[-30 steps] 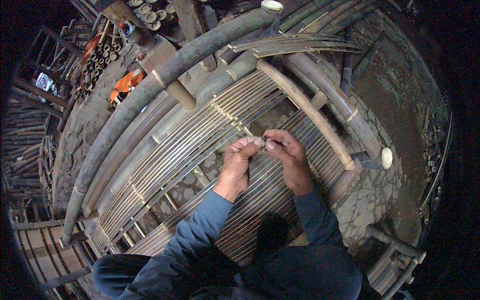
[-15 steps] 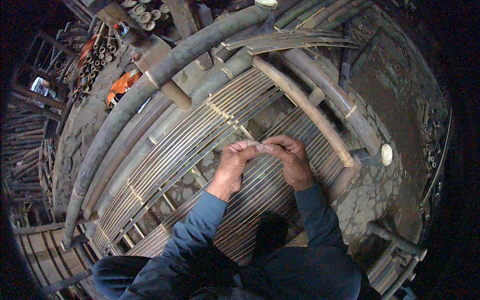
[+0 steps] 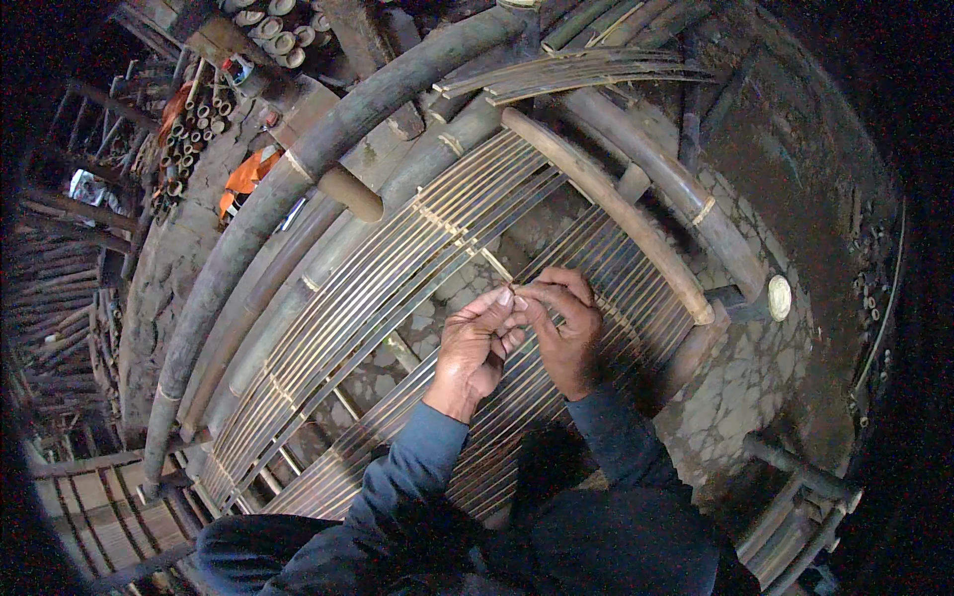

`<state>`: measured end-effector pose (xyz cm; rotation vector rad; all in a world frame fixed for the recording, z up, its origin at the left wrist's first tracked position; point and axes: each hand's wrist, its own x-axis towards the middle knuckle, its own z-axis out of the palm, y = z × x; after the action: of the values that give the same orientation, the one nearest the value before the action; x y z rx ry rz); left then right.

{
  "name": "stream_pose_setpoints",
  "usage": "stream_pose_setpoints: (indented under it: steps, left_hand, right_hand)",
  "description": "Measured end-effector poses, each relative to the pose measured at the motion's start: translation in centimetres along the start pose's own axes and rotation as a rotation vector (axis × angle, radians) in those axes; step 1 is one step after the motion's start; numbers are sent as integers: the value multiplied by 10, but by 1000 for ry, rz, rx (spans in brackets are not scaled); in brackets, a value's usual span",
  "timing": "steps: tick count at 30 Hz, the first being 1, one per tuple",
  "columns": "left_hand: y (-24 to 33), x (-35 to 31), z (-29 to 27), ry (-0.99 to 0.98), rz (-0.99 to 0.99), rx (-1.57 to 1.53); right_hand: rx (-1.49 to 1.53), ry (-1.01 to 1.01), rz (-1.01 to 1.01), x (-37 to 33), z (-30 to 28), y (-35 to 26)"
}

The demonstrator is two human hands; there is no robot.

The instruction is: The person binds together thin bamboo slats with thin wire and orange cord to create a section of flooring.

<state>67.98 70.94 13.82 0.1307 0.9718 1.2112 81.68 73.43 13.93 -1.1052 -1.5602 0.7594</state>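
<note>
One slatted bamboo frame (image 3: 348, 283) beneath two hands (image 3: 469, 350) (image 3: 568, 340), both closed to fingertip pinches, anything held unclear.

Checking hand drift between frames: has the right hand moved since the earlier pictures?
Yes: the right hand has shifted slightly left and toward the body, away from the pale pole.

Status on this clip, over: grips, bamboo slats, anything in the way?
Left grip and right grip pinched close together; anything held too small to tell. Bamboo slats spread beneath, gap among them. Nothing visibly in the way.
</note>
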Motion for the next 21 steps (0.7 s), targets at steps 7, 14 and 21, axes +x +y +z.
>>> stream_pose_setpoints:
  steps: [7, 14, 21]
  left_hand:
    - [28, -2, 2, 16, 123, 367]
    - [62, -1, 7, -165, 227, 847]
    - [81, 19, -1, -323, 268, 1214]
  right_hand:
    - [-106, -62, -128, -1, -3, -6]
    - [-145, -201, -261, 9, -11, -19]
    - [-50, -424, -348, 19, -12, -2]
